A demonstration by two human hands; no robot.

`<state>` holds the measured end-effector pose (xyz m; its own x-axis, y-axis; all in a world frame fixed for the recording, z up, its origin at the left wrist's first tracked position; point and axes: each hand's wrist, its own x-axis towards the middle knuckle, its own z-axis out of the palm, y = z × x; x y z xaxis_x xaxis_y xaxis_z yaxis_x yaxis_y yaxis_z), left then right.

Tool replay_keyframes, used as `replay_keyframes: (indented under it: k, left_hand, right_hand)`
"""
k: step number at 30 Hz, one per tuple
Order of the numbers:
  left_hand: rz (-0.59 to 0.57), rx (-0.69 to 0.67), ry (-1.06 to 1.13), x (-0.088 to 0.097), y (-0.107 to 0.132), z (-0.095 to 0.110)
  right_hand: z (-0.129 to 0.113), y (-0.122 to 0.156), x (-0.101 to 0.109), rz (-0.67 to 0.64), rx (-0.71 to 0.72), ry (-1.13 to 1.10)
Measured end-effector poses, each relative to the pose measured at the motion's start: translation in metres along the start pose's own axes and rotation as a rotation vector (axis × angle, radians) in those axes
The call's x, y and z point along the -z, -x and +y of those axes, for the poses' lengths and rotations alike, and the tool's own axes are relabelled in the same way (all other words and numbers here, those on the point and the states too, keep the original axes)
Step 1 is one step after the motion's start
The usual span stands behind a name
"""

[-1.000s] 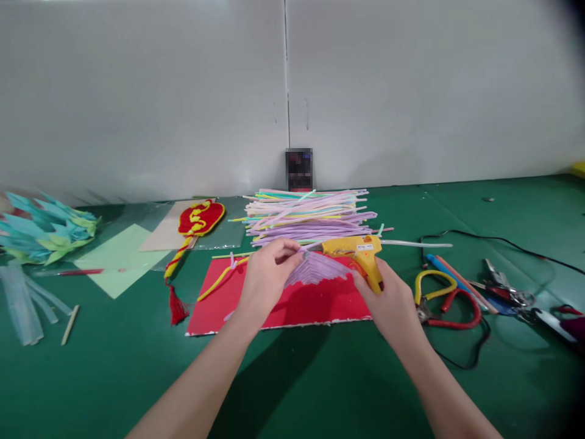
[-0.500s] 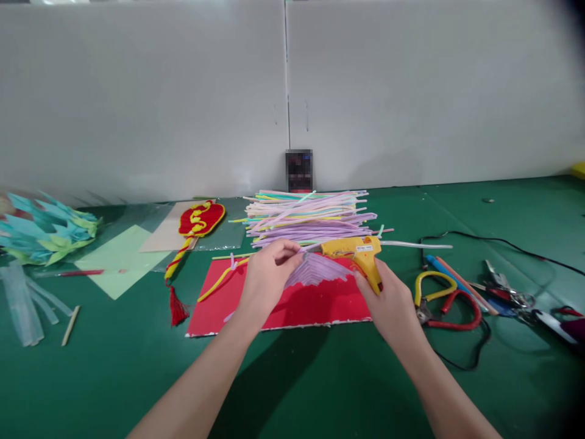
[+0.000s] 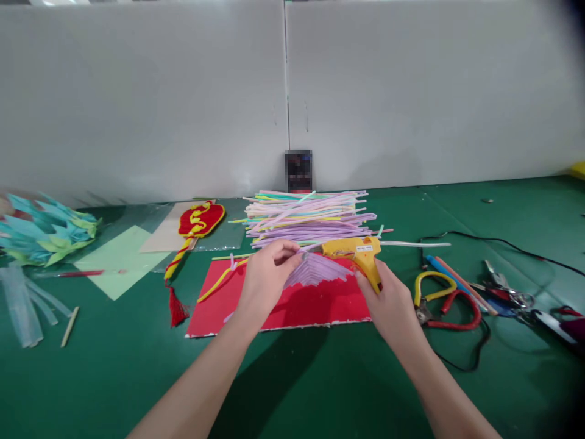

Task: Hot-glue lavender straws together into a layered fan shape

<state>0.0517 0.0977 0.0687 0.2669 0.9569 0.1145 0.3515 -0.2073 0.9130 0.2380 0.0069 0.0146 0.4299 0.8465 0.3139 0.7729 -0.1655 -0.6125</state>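
Yellow plastic bridged the space between the hands: a glue gun (image 3: pixel 345 246), gripped in the right hand (image 3: pixel 393 300), its nozzle (image 3: pixel 314 248) aimed left at the fingertips of the left hand (image 3: pixel 269 268). Those fingers were closed in a pinch at the top of a ribbed purple piece (image 3: pixel 317 272) over the red board (image 3: pixel 315 310); the very spot at the nozzle was too small to read. Doing this step well seemed to call for a steady pinch, a sparing bead and skin kept off the presumably hot tip, as the two were very near each other.

Just beyond lay a heap of pastel stems (image 3: pixel 311 213), close enough to catch stray glue. A long glue stick (image 3: pixel 415 244) jutted from the gun's rear toward the black cord (image 3: pixel 498 241) on the green worktop (image 3: pixel 114 372), one more thing that could snag. Pliers (image 3: pixel 457 327) crowded the right hand's outer side; leftward, a curved yellow stem (image 3: pixel 217 285) rested on the board, with a red fan (image 3: pixel 209 218) beyond its corner.
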Motion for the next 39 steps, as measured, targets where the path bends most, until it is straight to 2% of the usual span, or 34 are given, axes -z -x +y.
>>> replay_keyframes:
  k: [10, 31, 39]
  left_hand:
    - [0.011, 0.023, -0.002, 0.004, -0.002, 0.003]
    - [0.093, -0.028, -0.023, 0.016, -0.007, 0.001]
    - [0.119, -0.037, -0.049, 0.019, -0.009, 0.000]
  right_hand:
    - [0.001, 0.000, 0.000, 0.015, 0.003, 0.011]
    - [0.000, -0.002, 0.002, 0.006, -0.075, 0.017]
    - [0.000, -0.003, 0.002, 0.021, -0.058, 0.022]
